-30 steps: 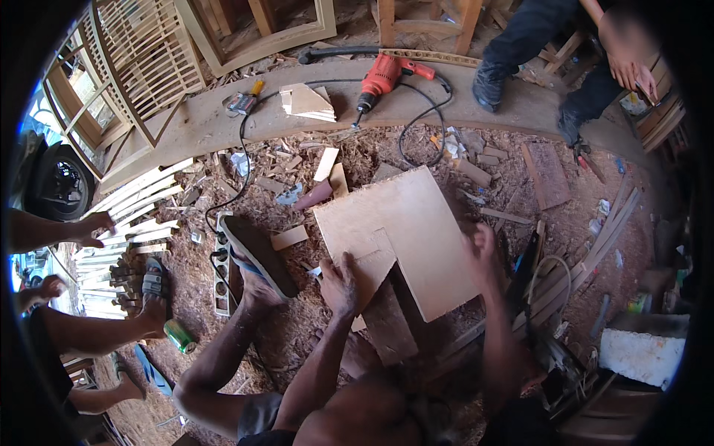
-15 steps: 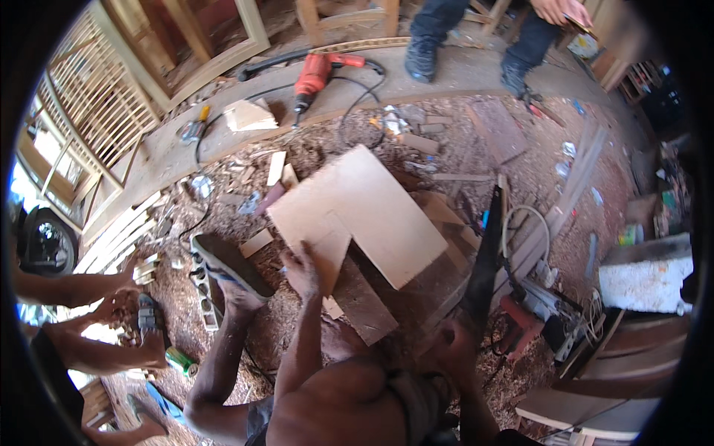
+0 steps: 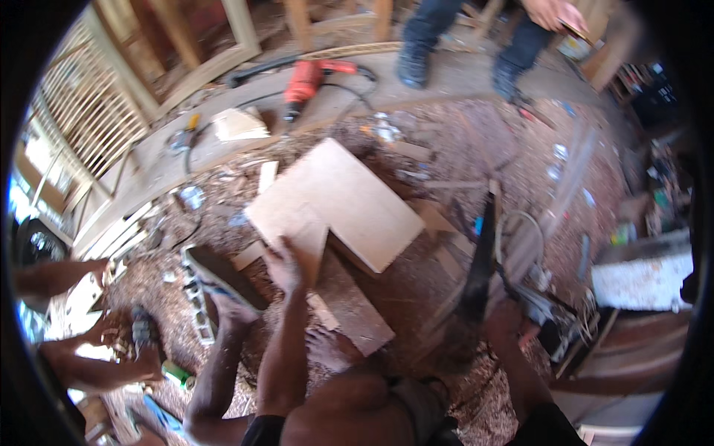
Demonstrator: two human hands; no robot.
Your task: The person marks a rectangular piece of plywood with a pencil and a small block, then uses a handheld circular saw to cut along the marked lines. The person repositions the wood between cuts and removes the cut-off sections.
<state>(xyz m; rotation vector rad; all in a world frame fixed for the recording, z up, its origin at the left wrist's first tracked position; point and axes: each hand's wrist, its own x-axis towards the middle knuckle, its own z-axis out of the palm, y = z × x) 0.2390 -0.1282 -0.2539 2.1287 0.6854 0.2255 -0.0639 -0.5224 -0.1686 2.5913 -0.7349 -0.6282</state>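
Note:
My left hand (image 3: 285, 269) lies with outstretched fingers on the near left corner of a pale wooden board (image 3: 343, 201). A lighter cut piece shape shows as a notch at the board's near edge. Beneath it, a brown plank (image 3: 353, 305) juts toward me. My right hand (image 3: 506, 321) is at a red power tool (image 3: 529, 331) on the ground; its fingers are blurred and partly hidden. Left of that hand, a dark handsaw (image 3: 483, 256) stands with its blade pointing away from me, its lower end smeared by blur.
A red drill (image 3: 303, 88) with a black cable lies on the far concrete ledge, near a seated person's shoes (image 3: 413, 65). Another person's legs (image 3: 97, 360) are at the left. Wood shavings and offcuts cover the ground. A white block (image 3: 641, 273) stands at the right.
My right hand has moved right, from beside the handsaw to the red power tool. My left hand stays on the board. The whole view has shifted slightly.

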